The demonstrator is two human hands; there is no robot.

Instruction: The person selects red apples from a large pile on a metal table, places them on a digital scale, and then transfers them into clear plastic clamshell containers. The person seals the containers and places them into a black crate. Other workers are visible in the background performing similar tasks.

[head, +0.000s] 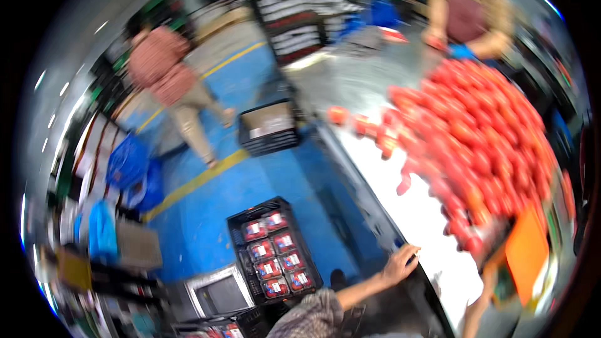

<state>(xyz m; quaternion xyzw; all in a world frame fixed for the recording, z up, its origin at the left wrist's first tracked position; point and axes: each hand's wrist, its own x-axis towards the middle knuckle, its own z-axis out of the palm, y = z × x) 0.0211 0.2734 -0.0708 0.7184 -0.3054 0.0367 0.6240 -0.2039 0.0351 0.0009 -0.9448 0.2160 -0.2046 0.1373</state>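
Note:
A large heap of red, oblong produce that looks like tomatoes [474, 136] covers the right side of a metal table [375, 164], whose near part glares white. Over the table's left edge, my left hand [402, 263] has curled fingers; blur hides whether anything small is between them. My right hand [491, 265] is low on the right, beside the near end of the heap and an orange panel [526, 253]; its fingers are blurred and partly hidden. A few pieces of the red produce [338, 115] lie apart at the heap's left side.
On the blue floor to the left, a black crate [314, 263] holds several clear packs of red produce. Farther off are another black crate [268, 126] and a walking person [164, 65]. A co-worker [469, 14] with a blue glove stands across the table. Stacked crates [291, 14] stand behind.

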